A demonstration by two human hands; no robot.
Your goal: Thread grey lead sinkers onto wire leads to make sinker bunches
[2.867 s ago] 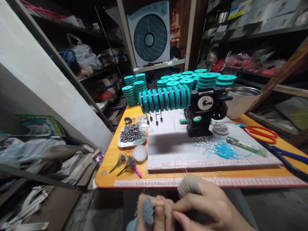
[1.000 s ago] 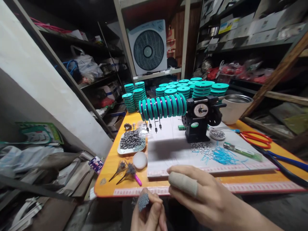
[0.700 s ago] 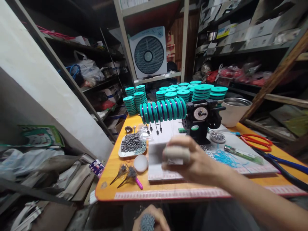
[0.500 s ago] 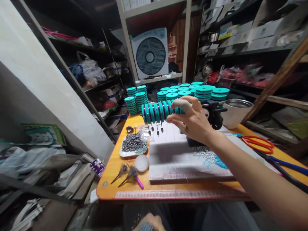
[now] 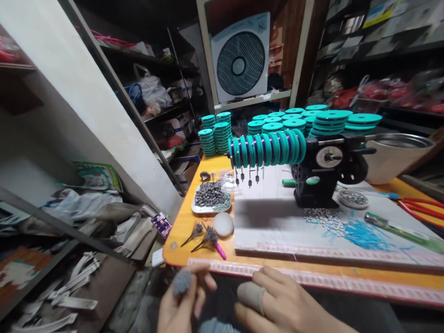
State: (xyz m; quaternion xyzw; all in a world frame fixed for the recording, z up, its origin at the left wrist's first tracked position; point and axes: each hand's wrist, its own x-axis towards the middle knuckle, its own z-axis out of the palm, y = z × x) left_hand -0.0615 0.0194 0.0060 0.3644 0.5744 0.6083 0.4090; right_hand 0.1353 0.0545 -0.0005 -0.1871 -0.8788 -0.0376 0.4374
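Observation:
My left hand (image 5: 180,305) is at the bottom edge, below the table's front edge, pinching a small grey bristly bundle (image 5: 182,281). My right hand (image 5: 280,305) is beside it, a beige cot (image 5: 250,296) on one finger; its fingers are loosely curled and I cannot see anything in them. On the table stands a black hand-crank winder (image 5: 321,169) with a row of teal spools (image 5: 267,149) on its shaft; small weights hang below the spools.
Orange table (image 5: 183,222) with a white board (image 5: 277,222), a tray of grey sinkers (image 5: 210,194), a white puck (image 5: 224,224), blue tube pieces (image 5: 360,229), red scissors (image 5: 421,206), stacks of teal spools (image 5: 215,134), a white bowl (image 5: 395,155). Cluttered shelves left.
My right hand has come back from the spools on the winder down to the table's front edge beside my left hand. The view has swung left.

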